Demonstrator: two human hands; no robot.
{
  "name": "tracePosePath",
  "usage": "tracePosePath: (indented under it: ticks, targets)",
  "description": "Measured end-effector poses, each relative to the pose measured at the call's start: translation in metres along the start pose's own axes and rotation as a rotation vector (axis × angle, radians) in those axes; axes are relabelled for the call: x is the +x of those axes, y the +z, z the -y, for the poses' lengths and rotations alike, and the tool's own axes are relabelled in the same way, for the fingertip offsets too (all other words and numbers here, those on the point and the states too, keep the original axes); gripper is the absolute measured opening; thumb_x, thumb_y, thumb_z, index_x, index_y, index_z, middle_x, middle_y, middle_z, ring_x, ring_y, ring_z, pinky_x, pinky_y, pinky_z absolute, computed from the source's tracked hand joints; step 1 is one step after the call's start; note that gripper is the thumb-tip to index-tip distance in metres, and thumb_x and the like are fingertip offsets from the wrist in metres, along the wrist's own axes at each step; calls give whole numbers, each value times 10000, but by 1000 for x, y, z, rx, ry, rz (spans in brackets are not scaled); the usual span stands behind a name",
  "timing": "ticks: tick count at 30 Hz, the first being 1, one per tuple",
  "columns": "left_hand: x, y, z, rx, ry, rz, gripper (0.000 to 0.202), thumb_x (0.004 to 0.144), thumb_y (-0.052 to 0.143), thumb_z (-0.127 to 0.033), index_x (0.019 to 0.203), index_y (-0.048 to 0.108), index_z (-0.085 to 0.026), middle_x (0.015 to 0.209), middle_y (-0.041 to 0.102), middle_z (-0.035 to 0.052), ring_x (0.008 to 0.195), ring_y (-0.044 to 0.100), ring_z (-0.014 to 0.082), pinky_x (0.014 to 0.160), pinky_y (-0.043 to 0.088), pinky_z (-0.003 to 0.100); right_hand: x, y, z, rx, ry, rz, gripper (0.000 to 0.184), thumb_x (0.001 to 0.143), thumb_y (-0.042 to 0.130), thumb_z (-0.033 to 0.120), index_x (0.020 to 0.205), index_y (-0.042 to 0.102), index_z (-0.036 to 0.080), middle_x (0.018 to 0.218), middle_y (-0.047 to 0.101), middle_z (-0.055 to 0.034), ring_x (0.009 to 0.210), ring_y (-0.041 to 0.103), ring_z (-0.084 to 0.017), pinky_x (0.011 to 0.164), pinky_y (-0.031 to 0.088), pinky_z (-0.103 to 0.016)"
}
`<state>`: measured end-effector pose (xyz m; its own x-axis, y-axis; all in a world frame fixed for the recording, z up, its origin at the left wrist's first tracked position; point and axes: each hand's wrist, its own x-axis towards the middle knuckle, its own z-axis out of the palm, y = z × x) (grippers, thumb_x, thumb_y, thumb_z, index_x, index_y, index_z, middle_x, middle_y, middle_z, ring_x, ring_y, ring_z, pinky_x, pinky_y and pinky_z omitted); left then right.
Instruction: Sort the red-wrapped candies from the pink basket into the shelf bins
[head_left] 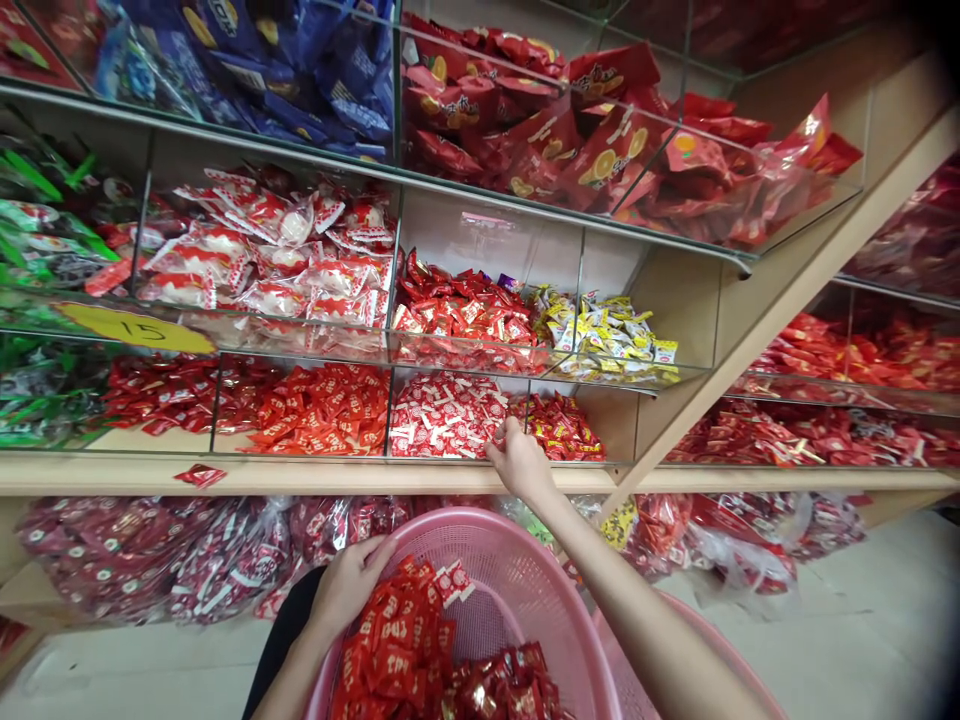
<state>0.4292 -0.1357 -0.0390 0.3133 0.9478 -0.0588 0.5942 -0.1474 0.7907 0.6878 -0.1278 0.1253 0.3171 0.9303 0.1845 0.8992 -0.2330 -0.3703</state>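
Observation:
A pink plastic basket [559, 580] is in front of me, holding orange-red wrapped candies [394, 635], a few red-and-white packets [453, 582] and shiny dark red candies [510, 685]. At its left rim, my left hand [351, 583] grips the basket. My right hand [520, 460] is reached out to the lowest shelf, fingers curled together at the front of the bin of small red-and-white candies [446, 415]. Whatever its fingers may hold is hidden. Just right of that hand lie red-and-yellow candies [566, 425].
Glass-fronted shelves of candies rise ahead, with a yellow price tag [135, 328] on the left. One red candy [200, 475] lies on the wooden ledge [300, 475]. Bagged candies [135, 550] sit beneath. A slanted wooden post [772, 290] stands right; another pink basket [697, 640] is partly behind my arm.

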Motion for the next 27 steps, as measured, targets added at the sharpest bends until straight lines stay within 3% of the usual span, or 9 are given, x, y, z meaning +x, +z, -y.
tracePosePath:
  ticks: [5,9,16,21,24,27]
  targets:
    - [-2,-1,-2,1,11,0,493,886,372,-574,1012,683,-213,978,704,17,890,636,198,763,420,231,8,14,-5,288,10,-85,134,747,542,173,874,513,205,679,608,13,616,553,-144,577,332,-237]
    - [-1,-1,-1,2,14,-2,486,884,378,-569,1008,687,-214,972,706,21,886,638,202,766,422,234,13,12,-9,371,12,-145,144,715,514,139,841,505,209,605,562,39,550,514,-134,551,334,-231]
    - [-1,-1,-1,4,-2,0,502,883,379,-585,1040,676,-211,1037,696,22,945,635,202,800,419,240,7,-12,-14,356,-21,-212,153,700,505,139,830,489,218,604,559,38,574,525,-140,573,346,-236]
    - [0,0,-1,25,-12,-8,516,883,376,-590,1057,676,-208,1044,694,31,926,637,204,791,421,249,-22,-35,-19,467,-246,-209,106,786,495,238,886,481,206,742,589,8,594,516,-124,578,368,-237]
    - [0,1,-1,22,-8,-10,506,883,384,-586,1068,677,-217,1061,690,26,933,636,198,802,419,244,-50,-17,-29,627,-286,-64,118,823,484,293,897,476,203,782,581,-11,616,514,-123,579,401,-237]
    - [-1,1,-2,33,6,-16,505,884,386,-583,1069,677,-214,1028,698,25,897,640,193,786,423,242,-80,33,-45,748,-176,77,86,786,505,286,803,472,209,712,553,-3,597,504,-132,556,418,-248]
